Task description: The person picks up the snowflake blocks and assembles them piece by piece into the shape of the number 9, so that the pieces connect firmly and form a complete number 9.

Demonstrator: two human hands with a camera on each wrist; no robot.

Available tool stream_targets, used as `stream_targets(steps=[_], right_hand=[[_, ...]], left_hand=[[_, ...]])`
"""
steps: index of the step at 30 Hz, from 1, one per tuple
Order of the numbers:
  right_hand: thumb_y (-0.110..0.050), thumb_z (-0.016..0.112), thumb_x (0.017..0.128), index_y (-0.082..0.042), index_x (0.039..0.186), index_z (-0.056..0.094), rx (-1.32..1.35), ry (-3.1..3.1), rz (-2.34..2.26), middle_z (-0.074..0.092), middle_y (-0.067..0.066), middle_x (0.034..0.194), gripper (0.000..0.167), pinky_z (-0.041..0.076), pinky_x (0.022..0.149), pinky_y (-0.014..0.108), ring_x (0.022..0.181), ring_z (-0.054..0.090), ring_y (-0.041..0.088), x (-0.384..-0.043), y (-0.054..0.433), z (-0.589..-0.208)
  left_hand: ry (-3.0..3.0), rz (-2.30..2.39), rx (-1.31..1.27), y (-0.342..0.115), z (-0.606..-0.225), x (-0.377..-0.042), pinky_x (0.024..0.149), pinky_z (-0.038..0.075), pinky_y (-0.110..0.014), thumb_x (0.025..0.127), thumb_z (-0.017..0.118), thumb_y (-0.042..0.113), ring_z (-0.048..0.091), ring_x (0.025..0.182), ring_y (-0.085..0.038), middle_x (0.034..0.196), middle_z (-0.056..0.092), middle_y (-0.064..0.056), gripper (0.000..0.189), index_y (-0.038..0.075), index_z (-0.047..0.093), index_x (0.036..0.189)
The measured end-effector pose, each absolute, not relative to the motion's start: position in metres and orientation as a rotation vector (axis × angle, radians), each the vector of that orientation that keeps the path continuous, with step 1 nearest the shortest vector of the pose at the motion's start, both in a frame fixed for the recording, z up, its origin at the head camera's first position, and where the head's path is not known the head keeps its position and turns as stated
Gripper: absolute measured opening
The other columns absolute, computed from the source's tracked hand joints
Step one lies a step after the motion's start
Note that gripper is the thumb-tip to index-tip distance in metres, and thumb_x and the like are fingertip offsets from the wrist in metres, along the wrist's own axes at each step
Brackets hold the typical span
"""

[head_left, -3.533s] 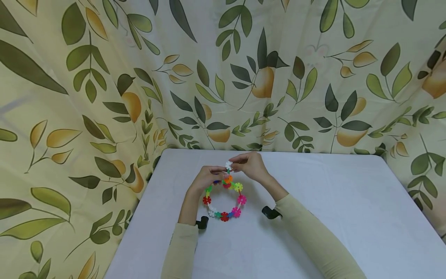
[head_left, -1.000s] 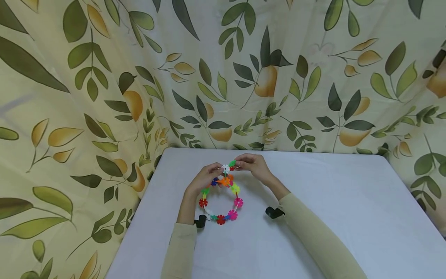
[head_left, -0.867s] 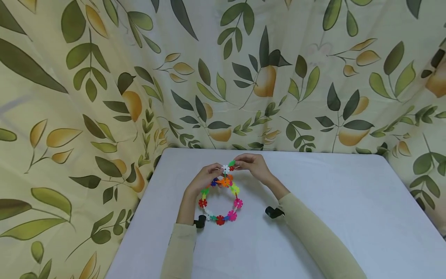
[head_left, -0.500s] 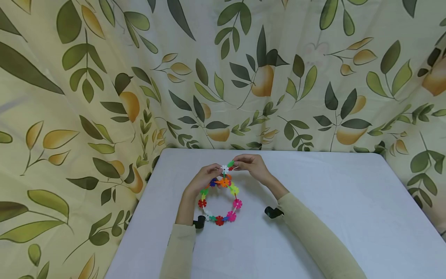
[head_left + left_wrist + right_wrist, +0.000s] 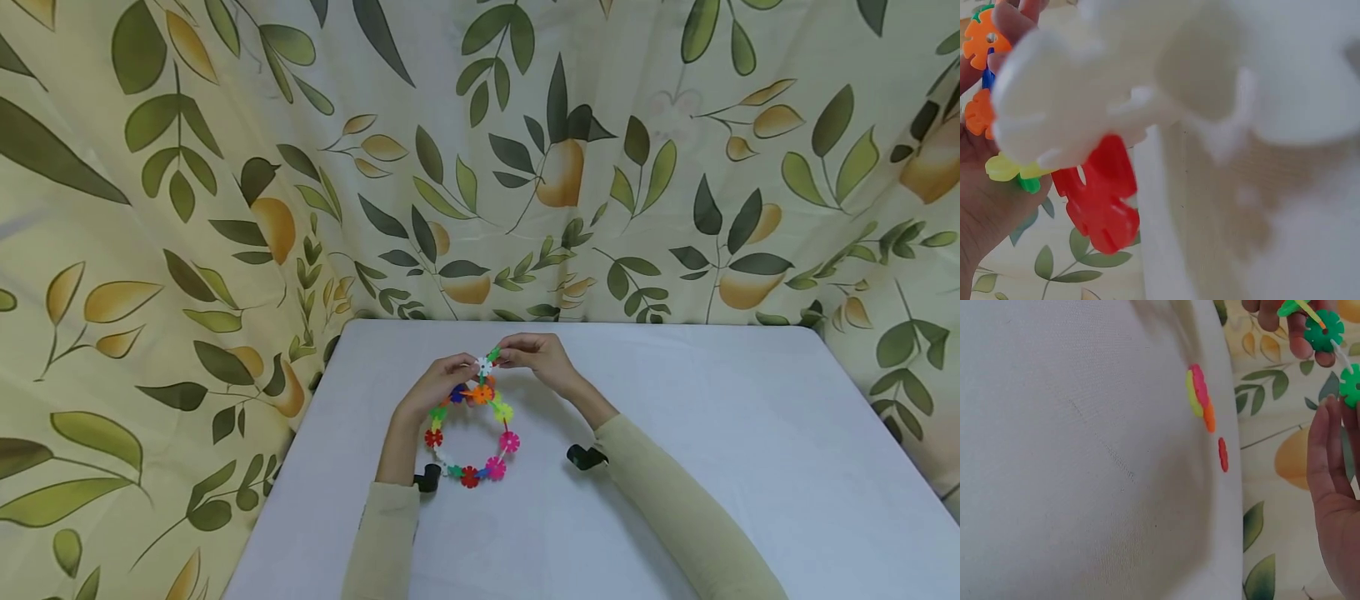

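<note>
A ring of colourful snowflake-shaped plastic discs [image 5: 469,477], slotted edge to edge, hangs below my hands in the head view. My left hand [image 5: 432,387] grips its upper part, fingers at a white disc [image 5: 483,366] that stands above an orange disc [image 5: 482,394]. My right hand [image 5: 542,357] pinches a green disc [image 5: 493,354] at the top, right by the white one. In the right wrist view, my right hand's green disc [image 5: 1351,385] sits near another green disc [image 5: 1324,331] by the left fingers. The left wrist view has a red disc [image 5: 1100,197] and blurred white discs [image 5: 1054,100] close to the camera.
Several loose discs, pink [image 5: 1200,384], orange [image 5: 1209,419] and red [image 5: 1223,454] among them, lie near the table's edge in the right wrist view. A white-covered table [image 5: 712,450] spreads beneath, with a leaf-patterned curtain [image 5: 652,167] behind and to the left.
Earlier my right hand held the white disc; now it holds a green disc beside it, and my left fingers have moved up to the white one. The ring has shifted slightly left and down.
</note>
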State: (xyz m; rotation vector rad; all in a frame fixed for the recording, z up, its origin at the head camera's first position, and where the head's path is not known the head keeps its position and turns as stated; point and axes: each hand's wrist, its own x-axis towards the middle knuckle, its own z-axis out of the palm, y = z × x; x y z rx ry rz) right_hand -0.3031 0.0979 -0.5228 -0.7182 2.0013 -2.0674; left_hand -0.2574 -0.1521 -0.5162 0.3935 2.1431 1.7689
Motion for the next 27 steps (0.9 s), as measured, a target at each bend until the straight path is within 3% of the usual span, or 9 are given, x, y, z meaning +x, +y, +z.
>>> stream_targets(steps=[4, 11, 20, 24, 27], right_hand=[[-0.003, 0.069, 0.099, 0.008, 0.113, 0.074, -0.739, 2.022, -2.053, 0.076, 0.022, 0.107, 0.018, 0.061, 0.086, 0.042, 0.095, 0.077, 0.031, -0.302, 0.097, -0.522], [0.001, 0.068, 0.099, 0.011, 0.112, 0.074, -0.764, 2.037, -2.116, 0.076, 0.022, 0.106, 0.018, 0.061, 0.084, 0.041, 0.091, 0.078, 0.03, -0.301, 0.095, -0.522], [0.0, 0.067, 0.1, 0.01, 0.112, 0.074, -0.755, 2.057, -2.161, 0.075, 0.026, 0.105, 0.017, 0.06, 0.087, 0.047, 0.091, 0.078, 0.029, -0.294, 0.089, -0.524], [0.0, 0.067, 0.099, 0.009, 0.114, 0.074, -0.751, 2.073, -2.139, 0.076, 0.024, 0.107, 0.018, 0.06, 0.087, 0.045, 0.091, 0.078, 0.031, -0.292, 0.088, -0.523], [-0.001, 0.068, 0.099, 0.008, 0.114, 0.075, -0.744, 2.071, -2.11, 0.076, 0.022, 0.106, 0.019, 0.06, 0.087, 0.045, 0.091, 0.078, 0.03, -0.292, 0.087, -0.523]], left_hand=[[2.122, 1.772, 0.36, -0.15, -0.516, -0.256, 0.078, 0.055, -0.054, 0.11, 0.054, 0.031, 0.068, 0.068, -0.027, 0.107, 0.073, -0.007, 0.028, 0.007, 0.068, 0.116], [2.139, 1.785, 0.345, -0.146, -0.514, -0.256, 0.072, 0.054, -0.051, 0.11, 0.055, 0.031, 0.061, 0.077, -0.055, 0.101, 0.076, -0.007, 0.026, 0.009, 0.068, 0.113], [2.135, 1.826, 0.323, -0.146, -0.514, -0.257, 0.066, 0.057, -0.048, 0.109, 0.058, 0.03, 0.06, 0.063, -0.039, 0.094, 0.076, -0.006, 0.026, 0.006, 0.069, 0.11], [2.129, 1.829, 0.332, -0.148, -0.513, -0.257, 0.063, 0.058, -0.045, 0.109, 0.059, 0.029, 0.057, 0.059, -0.031, 0.096, 0.074, -0.019, 0.027, 0.004, 0.069, 0.111], [2.12, 1.821, 0.355, -0.15, -0.513, -0.257, 0.061, 0.057, -0.044, 0.109, 0.058, 0.029, 0.055, 0.058, -0.035, 0.106, 0.072, -0.03, 0.029, 0.002, 0.069, 0.111]])
